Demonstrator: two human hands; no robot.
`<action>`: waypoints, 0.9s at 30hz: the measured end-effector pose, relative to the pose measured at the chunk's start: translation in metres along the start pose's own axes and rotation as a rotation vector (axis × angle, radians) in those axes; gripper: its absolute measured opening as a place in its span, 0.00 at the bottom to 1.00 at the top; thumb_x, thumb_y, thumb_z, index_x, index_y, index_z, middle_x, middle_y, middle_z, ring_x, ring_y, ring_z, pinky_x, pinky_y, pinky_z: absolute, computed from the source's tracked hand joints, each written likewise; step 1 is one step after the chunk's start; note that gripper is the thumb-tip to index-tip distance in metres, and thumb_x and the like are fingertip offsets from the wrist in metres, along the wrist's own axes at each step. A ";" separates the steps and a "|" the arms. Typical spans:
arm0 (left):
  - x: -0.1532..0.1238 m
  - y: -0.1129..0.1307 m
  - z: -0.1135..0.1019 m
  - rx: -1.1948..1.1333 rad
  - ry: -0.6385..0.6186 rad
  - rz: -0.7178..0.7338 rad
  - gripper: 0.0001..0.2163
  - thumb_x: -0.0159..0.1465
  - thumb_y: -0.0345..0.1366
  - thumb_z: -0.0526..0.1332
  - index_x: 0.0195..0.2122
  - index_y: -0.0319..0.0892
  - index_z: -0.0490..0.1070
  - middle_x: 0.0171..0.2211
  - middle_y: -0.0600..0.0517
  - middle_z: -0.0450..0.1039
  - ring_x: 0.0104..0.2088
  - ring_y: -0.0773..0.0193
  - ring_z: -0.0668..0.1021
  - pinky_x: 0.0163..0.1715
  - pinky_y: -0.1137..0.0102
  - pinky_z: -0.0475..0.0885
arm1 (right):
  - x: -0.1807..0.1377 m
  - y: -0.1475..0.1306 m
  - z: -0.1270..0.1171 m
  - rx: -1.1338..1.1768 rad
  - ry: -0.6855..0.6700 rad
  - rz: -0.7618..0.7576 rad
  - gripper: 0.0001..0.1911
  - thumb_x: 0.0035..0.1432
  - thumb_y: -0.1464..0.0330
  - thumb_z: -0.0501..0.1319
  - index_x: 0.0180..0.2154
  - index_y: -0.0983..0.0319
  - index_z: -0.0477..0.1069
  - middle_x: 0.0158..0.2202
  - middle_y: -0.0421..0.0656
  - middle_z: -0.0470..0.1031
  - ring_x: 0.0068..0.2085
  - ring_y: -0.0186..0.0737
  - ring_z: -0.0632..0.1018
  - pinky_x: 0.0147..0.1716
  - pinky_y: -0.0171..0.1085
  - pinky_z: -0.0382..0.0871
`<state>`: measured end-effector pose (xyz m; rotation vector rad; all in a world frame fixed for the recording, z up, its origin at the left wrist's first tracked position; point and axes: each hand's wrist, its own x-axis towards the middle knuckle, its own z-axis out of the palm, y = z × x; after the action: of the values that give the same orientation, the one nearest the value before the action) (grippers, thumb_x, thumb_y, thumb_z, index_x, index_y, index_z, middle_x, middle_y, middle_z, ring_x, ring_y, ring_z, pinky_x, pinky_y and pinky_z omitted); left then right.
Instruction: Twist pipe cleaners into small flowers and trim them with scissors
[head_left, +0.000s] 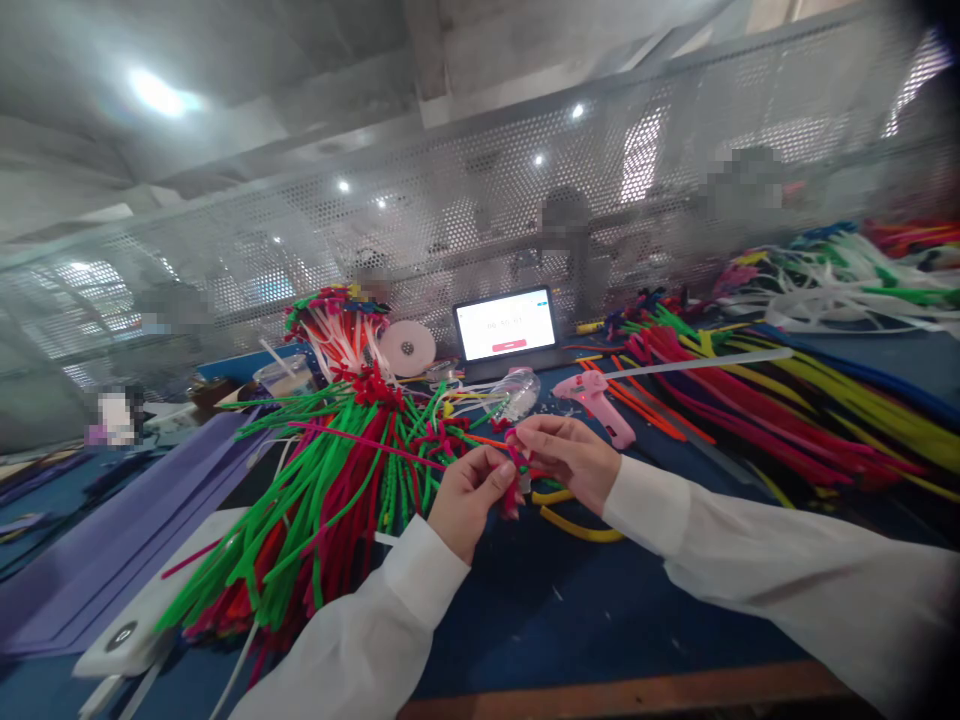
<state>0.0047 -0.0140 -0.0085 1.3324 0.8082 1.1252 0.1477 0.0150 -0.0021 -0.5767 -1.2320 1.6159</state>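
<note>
My left hand [471, 500] and my right hand [576, 458] meet above the table, fingers pinched. Between them is a small twisted piece of pink pipe cleaner [511, 495]; its exact shape is partly covered by the fingers. A long pink pipe cleaner [360, 440] stretches leftward from near my left hand. Beside that hand lies a big heap of green pipe cleaners [300, 510], with dark red ones [352, 500] among them. Behind my right hand rests a pink hot glue gun [600, 400] with a long glue stick [697, 364]. Yellow pipe cleaners [581, 525] lie below the right hand.
A lit tablet [506, 325] stands at the back beside a white spool [407, 349]. Purple sheets [142, 540] and a white power bank [124, 635] are at left. Bundles of red and yellow pipe cleaners [750, 420] cover the right. A perforated metal screen [450, 220] rises behind.
</note>
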 end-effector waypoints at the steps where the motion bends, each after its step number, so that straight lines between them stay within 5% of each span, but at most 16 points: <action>1: 0.000 0.000 0.000 -0.004 0.002 0.003 0.09 0.54 0.38 0.58 0.24 0.38 0.61 0.17 0.56 0.66 0.16 0.73 0.68 0.18 0.77 0.62 | 0.000 0.000 0.000 0.010 0.004 -0.001 0.10 0.45 0.64 0.62 0.25 0.65 0.69 0.19 0.36 0.62 0.20 0.25 0.61 0.20 0.29 0.55; 16: -0.001 0.004 -0.001 0.028 0.067 0.029 0.07 0.55 0.37 0.57 0.28 0.38 0.63 0.21 0.54 0.70 0.20 0.70 0.71 0.21 0.75 0.65 | 0.003 -0.001 0.000 0.083 -0.027 -0.011 0.10 0.47 0.63 0.60 0.24 0.65 0.65 0.17 0.35 0.59 0.20 0.26 0.59 0.20 0.29 0.54; 27: -0.001 0.004 -0.002 0.093 0.048 0.022 0.09 0.55 0.39 0.57 0.28 0.38 0.63 0.20 0.54 0.68 0.18 0.71 0.70 0.19 0.75 0.65 | 0.002 0.002 -0.002 -0.211 -0.080 -0.015 0.13 0.47 0.61 0.59 0.26 0.65 0.64 0.20 0.36 0.62 0.21 0.25 0.63 0.21 0.29 0.56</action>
<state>0.0021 -0.0144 -0.0047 1.3984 0.8920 1.1529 0.1475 0.0173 -0.0046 -0.6375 -1.4742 1.5187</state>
